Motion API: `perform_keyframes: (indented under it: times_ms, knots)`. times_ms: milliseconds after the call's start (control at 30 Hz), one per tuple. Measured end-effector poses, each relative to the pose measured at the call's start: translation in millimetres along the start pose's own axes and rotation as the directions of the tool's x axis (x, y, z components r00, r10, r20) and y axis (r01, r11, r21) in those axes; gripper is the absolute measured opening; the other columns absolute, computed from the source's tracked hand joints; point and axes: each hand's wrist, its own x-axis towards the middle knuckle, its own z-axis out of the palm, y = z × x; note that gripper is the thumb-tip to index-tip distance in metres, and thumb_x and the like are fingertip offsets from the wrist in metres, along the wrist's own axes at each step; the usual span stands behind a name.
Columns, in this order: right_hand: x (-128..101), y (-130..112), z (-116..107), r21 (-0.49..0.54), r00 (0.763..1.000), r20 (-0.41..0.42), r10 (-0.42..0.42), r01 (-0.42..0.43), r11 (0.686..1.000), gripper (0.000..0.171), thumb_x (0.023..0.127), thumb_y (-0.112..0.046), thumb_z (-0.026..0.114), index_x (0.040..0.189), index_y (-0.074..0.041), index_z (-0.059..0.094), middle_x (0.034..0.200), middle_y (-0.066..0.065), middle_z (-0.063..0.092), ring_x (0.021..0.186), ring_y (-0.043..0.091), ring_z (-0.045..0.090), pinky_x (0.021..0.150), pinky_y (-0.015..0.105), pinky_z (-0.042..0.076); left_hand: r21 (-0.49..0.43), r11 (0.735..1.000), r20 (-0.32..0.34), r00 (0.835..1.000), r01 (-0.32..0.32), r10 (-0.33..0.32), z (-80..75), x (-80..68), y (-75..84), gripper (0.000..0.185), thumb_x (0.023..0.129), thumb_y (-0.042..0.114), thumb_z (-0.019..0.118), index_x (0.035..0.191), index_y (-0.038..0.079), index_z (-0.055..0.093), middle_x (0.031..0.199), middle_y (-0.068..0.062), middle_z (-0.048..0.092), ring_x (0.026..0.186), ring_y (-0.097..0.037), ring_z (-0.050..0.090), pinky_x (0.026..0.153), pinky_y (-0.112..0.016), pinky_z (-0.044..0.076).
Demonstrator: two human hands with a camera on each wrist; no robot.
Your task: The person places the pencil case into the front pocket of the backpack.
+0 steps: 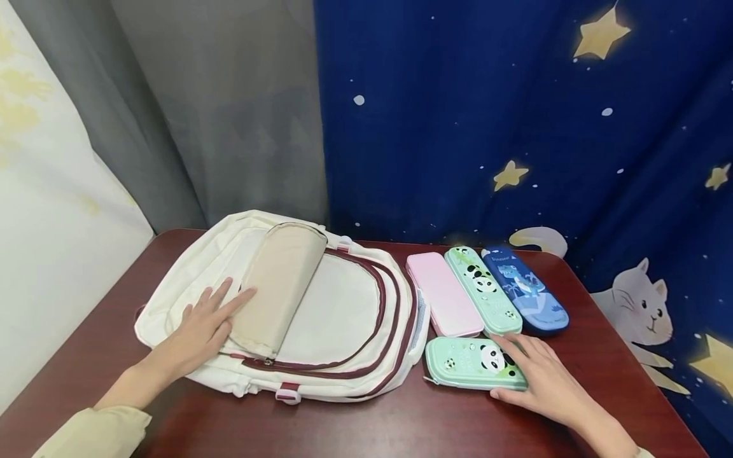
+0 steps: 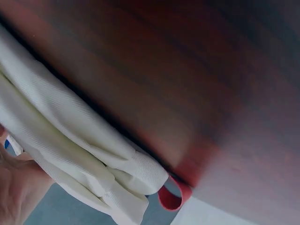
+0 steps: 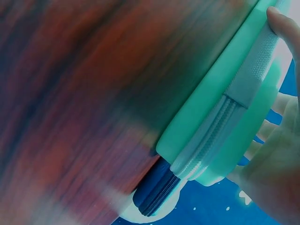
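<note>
left grip flat on backpack | right grip clasps green case

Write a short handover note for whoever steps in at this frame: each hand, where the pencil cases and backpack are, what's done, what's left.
Left hand: open, flat on the white backpack, beside its folded-back beige flap.
Right hand: gripping the near green panda case, thumb on its zipper edge; the case lies on the table.
Pink case, second green panda case and blue case lie side by side behind it.
Done: backpack is unzipped and open.
Left: no case visible inside it; all four are on the table.
</note>
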Motion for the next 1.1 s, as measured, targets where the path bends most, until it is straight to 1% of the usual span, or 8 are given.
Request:
perform_keyframes:
  times_ms: [200, 433, 633, 733, 833, 967, 1033, 1100]
  knots:
    - [3.7, -2.2, -2.0, 0.000, 1.000, -0.014, -0.016, 0.016, 1.000, 0.085, 0.068, -0.061, 0.071, 0.134, -0.014, 0.050, 0.122, 0.010, 0.049, 0.113, 0.032, 0.043, 0.092, 0.053, 0.029, -0.011, 1.000, 0.017, 1.000, 0.007, -0.007, -0.3, 0.1, -2.0, 0.059, 0.095, 0.006, 0.039, 0.146, 0.032, 0.029, 0.148, -0.029, 0.014, 0.125, -0.062, 0.015, 0.084, -0.076, 0.014]
    - [2.1, -0.9, -2.5, 0.011, 1.000, 0.019, 0.014, -0.014, 1.000, 0.086, 0.067, -0.063, 0.071, 0.135, -0.014, 0.049, 0.124, 0.010, 0.048, 0.116, 0.033, 0.040, 0.093, 0.054, 0.027, -0.047, 0.998, -0.022, 0.999, 0.039, -0.040, 7.0, -2.9, -4.6, 0.048, 0.095, 0.015, 0.040, 0.144, 0.019, 0.038, 0.147, -0.029, 0.018, 0.129, -0.055, 0.017, 0.089, -0.072, 0.016]
    - [0.2, 0.0, 1.2, 0.021, 0.999, 0.041, 0.031, -0.032, 0.999, 0.087, 0.068, -0.065, 0.069, 0.137, -0.016, 0.048, 0.125, 0.010, 0.048, 0.117, 0.033, 0.040, 0.094, 0.054, 0.027, -0.043, 0.994, -0.005, 0.995, 0.098, -0.098, 9.2, -6.6, -2.3, 0.048, 0.098, 0.034, 0.043, 0.143, 0.018, 0.039, 0.148, -0.033, 0.001, 0.128, -0.059, 0.000, 0.090, -0.074, 0.011]
    - [0.2, 0.2, 1.7, 0.021, 0.999, 0.038, 0.032, -0.033, 0.999, 0.087, 0.068, -0.065, 0.069, 0.136, -0.015, 0.048, 0.125, 0.009, 0.048, 0.117, 0.033, 0.040, 0.093, 0.054, 0.027, -0.038, 0.993, 0.006, 0.994, 0.109, -0.109, 5.8, -4.5, -2.7, 0.048, 0.098, 0.033, 0.042, 0.144, 0.020, 0.038, 0.145, -0.039, -0.002, 0.125, -0.063, -0.003, 0.091, -0.073, 0.012]
    - [0.3, 0.2, 0.9, 0.015, 0.999, 0.026, 0.027, -0.028, 0.999, 0.087, 0.067, -0.064, 0.070, 0.135, -0.014, 0.050, 0.125, 0.009, 0.048, 0.116, 0.033, 0.040, 0.093, 0.054, 0.027, -0.020, 0.992, 0.039, 0.992, 0.125, -0.124, 1.3, -1.4, -4.2, 0.047, 0.100, 0.033, 0.038, 0.146, 0.025, 0.034, 0.142, -0.043, 0.001, 0.125, -0.063, 0.004, 0.089, -0.073, 0.017]
    - [0.0, 0.1, 0.3, 0.008, 1.000, 0.005, 0.014, -0.014, 1.000, 0.086, 0.067, -0.064, 0.071, 0.133, -0.012, 0.051, 0.123, 0.010, 0.049, 0.115, 0.034, 0.042, 0.091, 0.054, 0.029, 0.109, 0.988, 0.003, 0.994, 0.106, -0.107, -2.6, -0.2, -8.7, 0.046, 0.100, 0.035, 0.037, 0.145, 0.033, 0.033, 0.138, -0.044, 0.018, 0.124, -0.058, 0.024, 0.087, -0.070, 0.026]
    - [0.2, 0.0, 0.4, 0.006, 1.000, 0.002, 0.013, -0.013, 1.000, 0.086, 0.067, -0.064, 0.070, 0.133, -0.013, 0.051, 0.123, 0.010, 0.049, 0.115, 0.034, 0.042, 0.091, 0.054, 0.029, 0.186, 0.978, -0.029, 0.995, 0.097, -0.094, -3.2, -1.4, -11.1, 0.046, 0.099, 0.036, 0.037, 0.144, 0.037, 0.033, 0.135, -0.042, 0.029, 0.123, -0.053, 0.032, 0.089, -0.070, 0.021]
    - [0.7, 0.2, 0.5, 0.008, 1.000, 0.006, 0.010, -0.010, 1.000, 0.086, 0.068, -0.064, 0.069, 0.133, -0.013, 0.051, 0.123, 0.011, 0.049, 0.115, 0.034, 0.042, 0.091, 0.055, 0.029, 0.218, 0.971, -0.033, 0.995, 0.100, -0.095, -3.2, -3.5, -12.8, 0.046, 0.098, 0.039, 0.037, 0.144, 0.040, 0.031, 0.136, -0.038, 0.033, 0.124, -0.050, 0.033, 0.089, -0.074, 0.005]
